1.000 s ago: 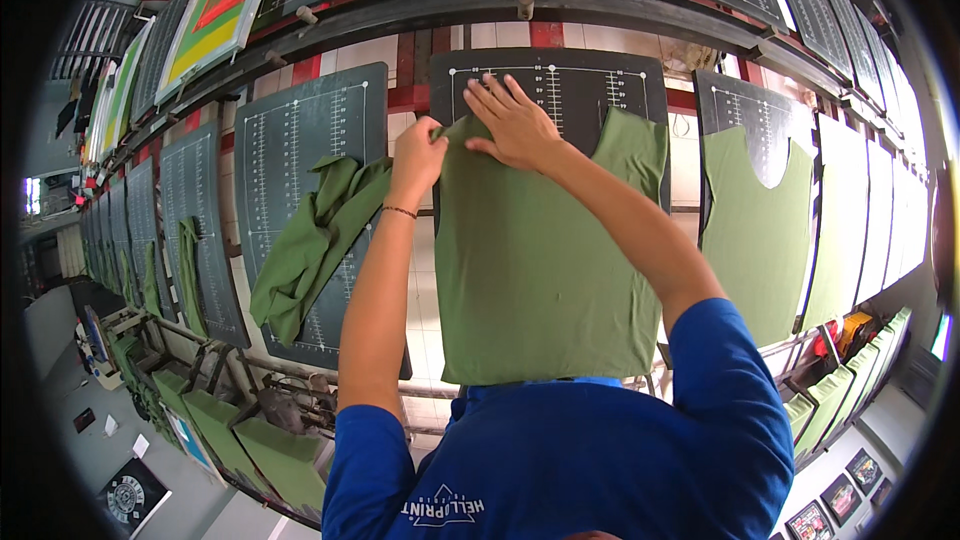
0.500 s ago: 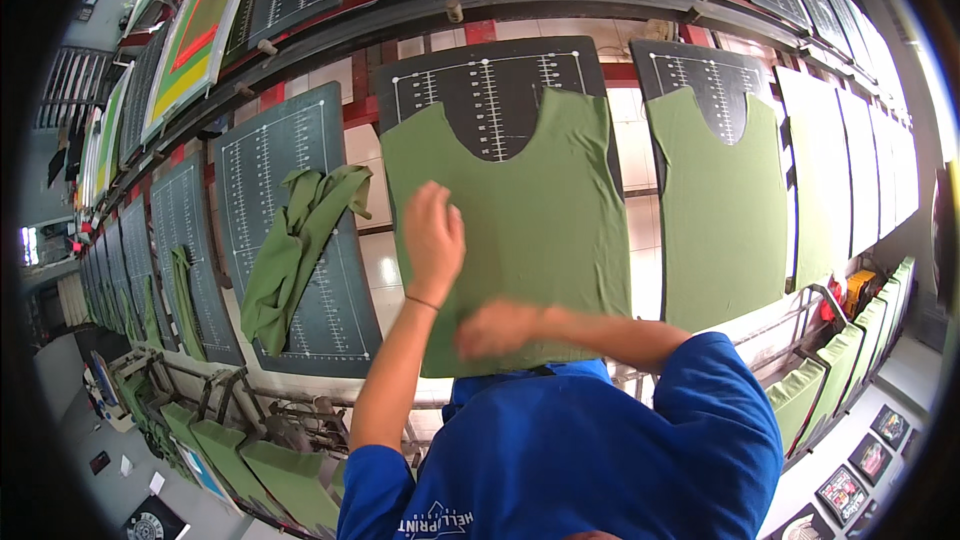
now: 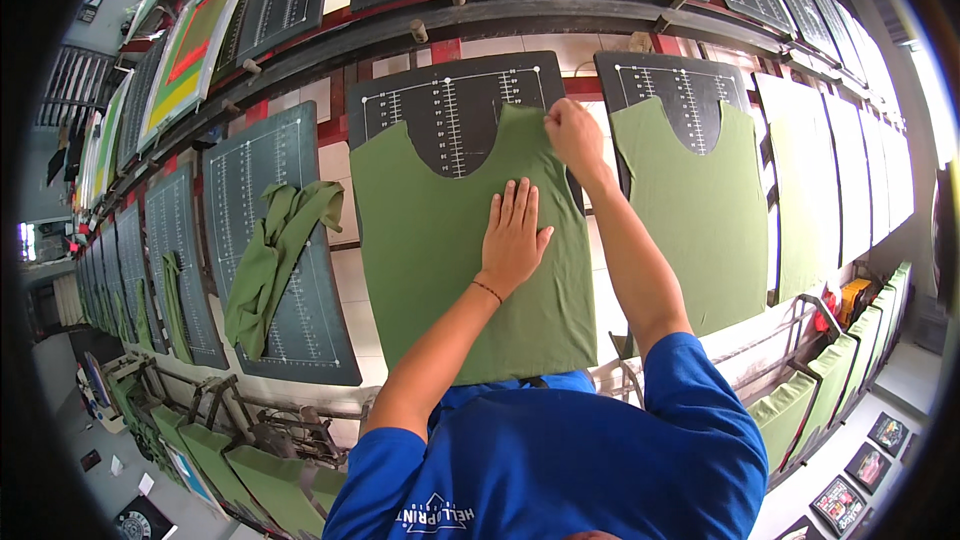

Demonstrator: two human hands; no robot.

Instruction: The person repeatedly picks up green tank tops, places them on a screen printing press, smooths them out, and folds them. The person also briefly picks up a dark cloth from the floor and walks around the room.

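A green cut shirt panel [image 3: 420, 260] with a deep scooped neckline lies over a dark board [image 3: 440, 90] marked with white ruler scales. My left hand [image 3: 515, 230] rests flat on the middle right of the cloth, fingers stretched out. Up at the panel's right shoulder corner, my right hand [image 3: 577, 135] is closed on the edge of the cloth. Some wrinkles run along the panel's right side. The fingertips of the right hand are partly hidden.
On the right, another green panel [image 3: 690, 220] covers its board. To the left, a crumpled green cloth [image 3: 270, 270] lies on a grey board [image 3: 320, 330]. A dark rail with pegs [image 3: 418, 32] runs behind. Green-covered pads [image 3: 280, 480] hang below on the left.
My right hand has swung from the lower part of the panel up to its right shoulder corner and closed there. My left hand has moved right and flattened on the cloth.
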